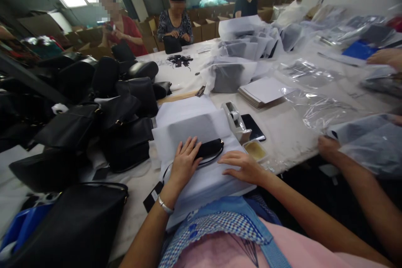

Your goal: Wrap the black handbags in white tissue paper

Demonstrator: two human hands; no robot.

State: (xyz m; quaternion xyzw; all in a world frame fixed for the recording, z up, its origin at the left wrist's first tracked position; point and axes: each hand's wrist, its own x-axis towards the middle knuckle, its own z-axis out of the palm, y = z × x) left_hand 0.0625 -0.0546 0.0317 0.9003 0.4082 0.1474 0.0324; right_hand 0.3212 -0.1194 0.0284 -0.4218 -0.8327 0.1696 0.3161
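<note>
A small black bag (210,149) with a thin strap lies on its side on stacked white tissue paper (174,134) right in front of me. Flat across its left end rests my left hand (184,163), fingers stretched out. My right hand (240,165) hovers over or lightly touches the paper to the right of the strap, its fingers apart and nothing in them. Beside my left wrist a black hang tag (152,197) with a white label sticks out from the paper. Part of the bag is hidden under my left hand.
Black handbags (128,142) are heaped at the left. A tape dispenser (235,122), a phone (253,127) and a shallow dish (255,150) stand to the right, near stacked boards (266,92). Another person's hand (328,148) holds a plastic-wrapped item. Several people work around the table.
</note>
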